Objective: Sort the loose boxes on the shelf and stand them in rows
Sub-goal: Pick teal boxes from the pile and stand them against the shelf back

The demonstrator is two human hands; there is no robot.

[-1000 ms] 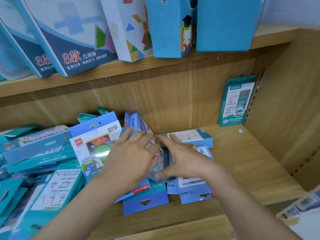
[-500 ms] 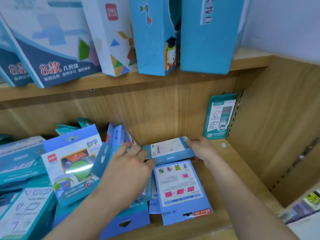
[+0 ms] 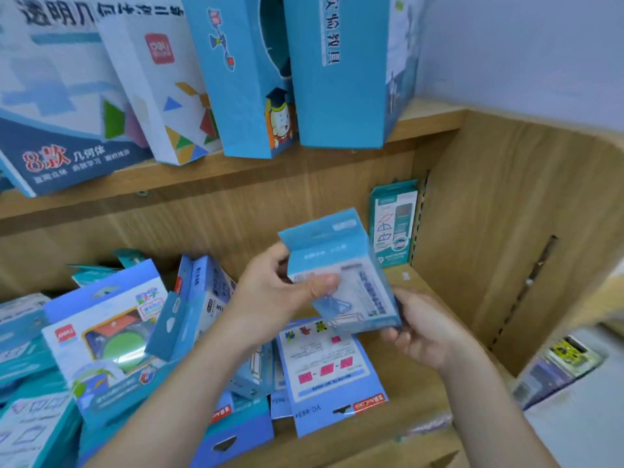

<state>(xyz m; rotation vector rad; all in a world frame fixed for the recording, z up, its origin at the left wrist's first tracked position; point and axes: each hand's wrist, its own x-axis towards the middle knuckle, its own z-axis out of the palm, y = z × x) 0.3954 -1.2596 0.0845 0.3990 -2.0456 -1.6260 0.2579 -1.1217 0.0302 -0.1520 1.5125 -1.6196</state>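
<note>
Now both hands hold 1 small light-blue cardboard box [image 3: 341,275] tilted above the lower wooden shelf [image 3: 410,393]. The left hand [image 3: 280,292] has its fingers clamped on the left edge, thumb across the front; the right hand [image 3: 422,329] curls its fingers under the bottom corner. Bare wood runs right to the side panel [image 3: 506,231], where 1 teal box [image 3: 393,224] stands upright. Glossy loose boxes [image 3: 101,332] pile at left.

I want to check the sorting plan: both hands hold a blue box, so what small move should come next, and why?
Probably carry the blue box right and stand it beside the upright teal box: the left hand and right hand hold it lifted, and the shelf there is bare.
</note>
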